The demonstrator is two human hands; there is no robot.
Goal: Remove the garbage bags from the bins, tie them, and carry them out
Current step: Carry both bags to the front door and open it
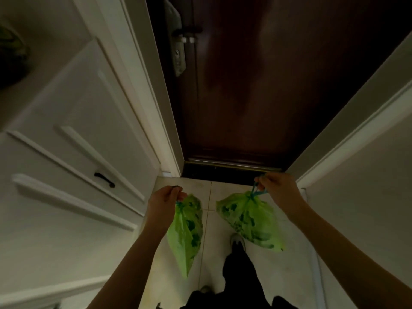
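Note:
Two tied green garbage bags hang in front of me above the pale tiled floor. My left hand is closed on the blue drawstring of the left bag, which hangs long and narrow. My right hand grips the blue drawstring loop of the right bag, which is fuller and swings out to the right. Both bags are off the floor, close to my legs.
A dark brown door stands shut straight ahead, with a metal handle and lock plate at its left edge and a dark threshold below. White cabinet doors with a black handle line the left. A white wall closes the right side.

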